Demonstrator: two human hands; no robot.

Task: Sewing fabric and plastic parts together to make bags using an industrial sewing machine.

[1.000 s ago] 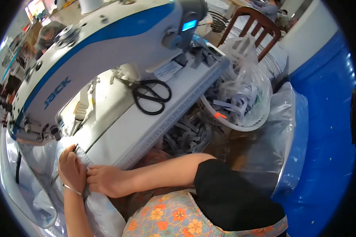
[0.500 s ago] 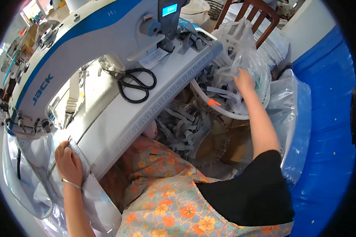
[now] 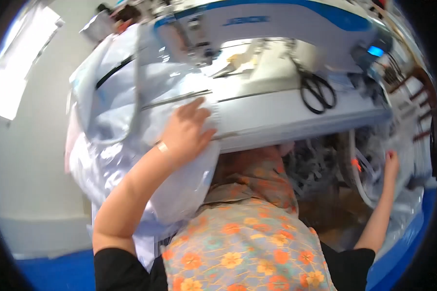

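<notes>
My left hand (image 3: 185,130) lies on glossy white sheet material (image 3: 179,194) draped over the left end of the sewing machine's bed (image 3: 267,114). Its fingers are spread, with the thumb apart. To the right, my right hand (image 3: 392,162) is over a white basket (image 3: 360,186) that holds clear plastic and pale strips. Blur and the angle hide most of its fingers, so I cannot make out a grip. Black-handled scissors (image 3: 318,94) rest on the machine bed, right of the needle area. The white and blue sewing machine (image 3: 286,22) spans the top.
Grey fabric scraps (image 3: 308,165) lie in a heap below the table edge, left of the basket. Dark scraps (image 3: 369,89) sit at the bed's right end. A brown wooden chair (image 3: 420,92) stands at the far right. A pale wall (image 3: 31,160) is on the left.
The head view has swung left, so the machine and basket appear farther right. My left hand has opened out on the white material. My right hand remains at the basket.
</notes>
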